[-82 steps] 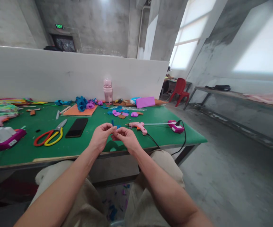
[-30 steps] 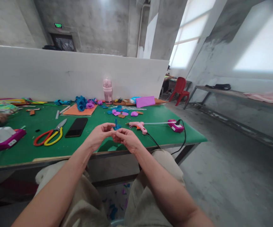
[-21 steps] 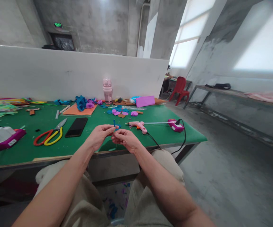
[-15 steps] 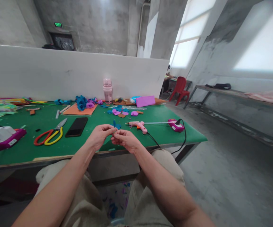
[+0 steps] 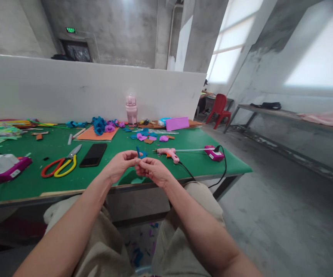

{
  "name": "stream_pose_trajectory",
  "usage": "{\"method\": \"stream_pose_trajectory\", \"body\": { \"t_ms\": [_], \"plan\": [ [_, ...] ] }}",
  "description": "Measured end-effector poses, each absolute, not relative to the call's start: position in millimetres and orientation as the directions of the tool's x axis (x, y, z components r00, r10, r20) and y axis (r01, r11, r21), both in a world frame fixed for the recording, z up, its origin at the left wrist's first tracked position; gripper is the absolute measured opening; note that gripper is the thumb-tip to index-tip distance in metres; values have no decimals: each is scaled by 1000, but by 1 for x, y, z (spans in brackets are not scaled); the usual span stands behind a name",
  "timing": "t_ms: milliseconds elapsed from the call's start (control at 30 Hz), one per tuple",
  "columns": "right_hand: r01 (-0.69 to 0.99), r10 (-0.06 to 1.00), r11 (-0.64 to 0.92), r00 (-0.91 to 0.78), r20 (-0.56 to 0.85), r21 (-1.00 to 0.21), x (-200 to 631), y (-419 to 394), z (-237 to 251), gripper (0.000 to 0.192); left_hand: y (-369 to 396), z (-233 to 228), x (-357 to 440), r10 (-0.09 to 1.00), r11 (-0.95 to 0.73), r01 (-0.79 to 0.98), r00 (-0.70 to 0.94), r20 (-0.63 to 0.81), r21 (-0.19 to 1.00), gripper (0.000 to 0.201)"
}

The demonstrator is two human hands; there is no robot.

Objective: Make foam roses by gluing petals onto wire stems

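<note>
My left hand and my right hand meet fingertip to fingertip over the front edge of the green table. Both pinch a small blue foam piece that sticks up between the thumbs. A teal foam scrap lies on the table just under the hands. The pink glue gun lies a short way beyond my right hand, its black cord running off the table edge.
Red and yellow scissors and a black phone lie left of the hands. Foam flowers and scraps, a pink bottle, a pink stand and a magenta box stand farther off. A white partition backs the table.
Both hands stay together at the table edge and work the blue piece with small finger movements. A hand seen at the far left edge a second ago has gone.
</note>
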State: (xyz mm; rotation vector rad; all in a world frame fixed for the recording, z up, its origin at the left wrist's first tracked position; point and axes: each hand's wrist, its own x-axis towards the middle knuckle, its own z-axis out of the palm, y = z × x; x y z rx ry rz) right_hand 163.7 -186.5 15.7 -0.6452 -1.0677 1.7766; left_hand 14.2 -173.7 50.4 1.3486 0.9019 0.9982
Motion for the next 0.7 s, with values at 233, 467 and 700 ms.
{"method": "stream_pose_trajectory", "body": {
  "t_ms": [233,467,700],
  "plan": [
    [-443,896,-216,-444,3,-870,163,-187,16,29,-175,50,17,950,-66,-36,302,74,997,20],
    [-406,901,-186,-435,10,-895,162,-186,13,31,-176,48,22,966,-108,-100,225,128,989,23],
    [-419,905,-178,-424,18,-890,163,-188,17,30,-176,51,18,956,-42,-129,283,77,991,25]
  ]
}}
